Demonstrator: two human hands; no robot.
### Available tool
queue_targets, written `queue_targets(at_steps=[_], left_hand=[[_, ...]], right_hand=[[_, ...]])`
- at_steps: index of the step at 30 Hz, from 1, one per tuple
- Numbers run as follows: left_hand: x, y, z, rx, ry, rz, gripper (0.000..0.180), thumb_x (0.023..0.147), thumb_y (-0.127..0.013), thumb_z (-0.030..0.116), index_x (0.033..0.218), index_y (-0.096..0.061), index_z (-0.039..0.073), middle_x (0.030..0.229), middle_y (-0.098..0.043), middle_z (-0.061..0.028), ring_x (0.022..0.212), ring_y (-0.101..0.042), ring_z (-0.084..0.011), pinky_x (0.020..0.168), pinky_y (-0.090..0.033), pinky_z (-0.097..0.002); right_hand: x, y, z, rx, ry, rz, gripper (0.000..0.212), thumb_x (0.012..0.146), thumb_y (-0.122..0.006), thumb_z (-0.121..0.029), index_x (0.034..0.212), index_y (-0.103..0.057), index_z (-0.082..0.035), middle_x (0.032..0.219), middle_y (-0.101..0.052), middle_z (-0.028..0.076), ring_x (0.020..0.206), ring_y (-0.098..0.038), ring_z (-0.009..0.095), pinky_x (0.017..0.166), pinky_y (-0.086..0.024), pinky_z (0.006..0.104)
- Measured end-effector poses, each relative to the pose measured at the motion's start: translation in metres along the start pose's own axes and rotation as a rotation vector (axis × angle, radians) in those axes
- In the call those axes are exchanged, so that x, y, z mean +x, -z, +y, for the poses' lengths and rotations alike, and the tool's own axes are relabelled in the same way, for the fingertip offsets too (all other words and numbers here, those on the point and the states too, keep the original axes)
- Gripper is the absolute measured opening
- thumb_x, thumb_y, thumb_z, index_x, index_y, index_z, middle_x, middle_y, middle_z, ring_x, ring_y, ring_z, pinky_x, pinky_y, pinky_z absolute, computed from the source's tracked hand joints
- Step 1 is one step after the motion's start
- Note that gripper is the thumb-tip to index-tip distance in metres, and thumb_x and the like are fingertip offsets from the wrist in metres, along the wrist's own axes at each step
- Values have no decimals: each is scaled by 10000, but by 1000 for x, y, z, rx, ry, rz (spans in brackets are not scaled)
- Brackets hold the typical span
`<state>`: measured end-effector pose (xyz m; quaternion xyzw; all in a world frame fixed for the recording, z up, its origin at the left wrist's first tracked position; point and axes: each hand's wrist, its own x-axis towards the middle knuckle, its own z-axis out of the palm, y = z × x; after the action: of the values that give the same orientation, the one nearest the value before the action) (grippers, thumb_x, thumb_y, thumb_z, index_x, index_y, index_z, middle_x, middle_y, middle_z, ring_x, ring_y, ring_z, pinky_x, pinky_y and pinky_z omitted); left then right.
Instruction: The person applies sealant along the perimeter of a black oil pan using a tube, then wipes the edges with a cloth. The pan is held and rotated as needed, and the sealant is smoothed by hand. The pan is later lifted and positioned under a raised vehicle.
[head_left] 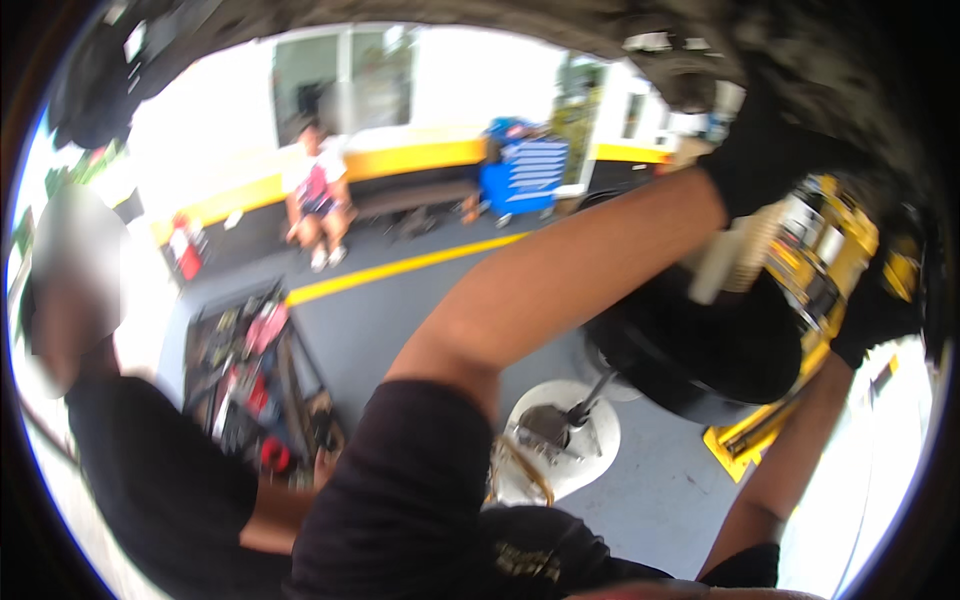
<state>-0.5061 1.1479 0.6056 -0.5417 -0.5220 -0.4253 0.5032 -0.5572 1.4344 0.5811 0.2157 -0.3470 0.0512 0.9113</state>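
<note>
The dark underbody of a vehicle (pixel 690 70) hangs overhead. My left hand (pixel 775 155), in a black glove, is raised against it at the upper right; its fingers merge with the dark parts. Under that hand is a wide black drain pan (pixel 700 350), with a blurred pale, upright piece (pixel 735 262) above its middle. My right hand (pixel 880 305), also black-gloved, is raised at the far right beside a small yellow part (pixel 901 275). Whether either hand grips something cannot be made out.
A co-worker (pixel 160 470) stands close at my left. Beyond are a floor tray (pixel 300 390) of tools, a white round tray (pixel 590 465) with small metal parts, a yellow lift post (pixel 845 250), a blue tool cabinet (pixel 530 175), a fire extinguisher (pixel 186 250) and a seated person (pixel 318 190).
</note>
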Motion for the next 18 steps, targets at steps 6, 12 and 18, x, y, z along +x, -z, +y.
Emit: queue_targets(at_steps=[6,12,18], left_hand=[[-20,-5,22,-421,283,189,681,936,-872,-78,1498,-516,70,1397,-723,-148,1267,-766,-257,1056,-680,-400],[-15,-19,30,-480,313,229,689,899,-910,-46,1443,-514,101,1363,-683,-104,1243,-730,-245,1027,-664,-379],[-18,-18,27,-320,248,204,570,906,-885,-62,1387,-613,74,1346,-704,-89,1218,-738,-223,1028,-651,-384]], right_hand=[[-6,10,-45,80,-242,-15,831,821,-1080,-317,1475,-641,-52,1450,-678,158,1366,-620,355,1137,-465,483],[12,27,-33,37,-192,-58,891,800,-1098,-293,1497,-600,-49,1442,-630,145,1362,-598,332,1144,-459,476],[9,25,-29,-7,-179,-96,966,825,-1081,-366,1574,-557,-52,1452,-619,132,1344,-575,316,1097,-443,470]])
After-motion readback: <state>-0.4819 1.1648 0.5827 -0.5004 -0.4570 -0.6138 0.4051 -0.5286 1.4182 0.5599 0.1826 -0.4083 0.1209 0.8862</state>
